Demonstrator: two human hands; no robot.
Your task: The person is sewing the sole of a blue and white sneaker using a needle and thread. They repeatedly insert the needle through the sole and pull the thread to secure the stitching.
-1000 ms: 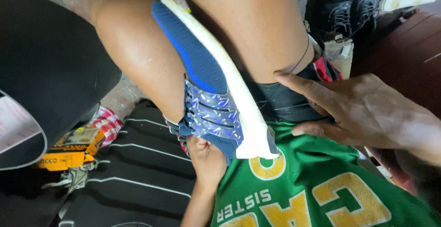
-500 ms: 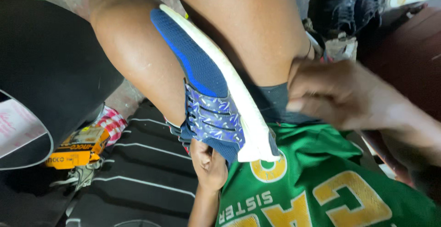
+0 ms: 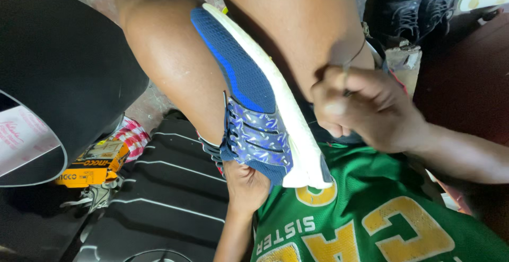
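While clamped btwn my knees, blue sneaker, centre frame: light, soft upper, stiff sole; left hand fingers curled gripping heel, right hand fingers pinching thread.

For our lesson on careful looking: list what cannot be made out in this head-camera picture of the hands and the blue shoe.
- Left hand: its fingers are hidden under the blue shoe.
- Right hand: closed on a thin thread; any needle is too small to tell.
- The shoe's far side: hidden behind the white sole.
- Black shoes: cut off by the top edge.
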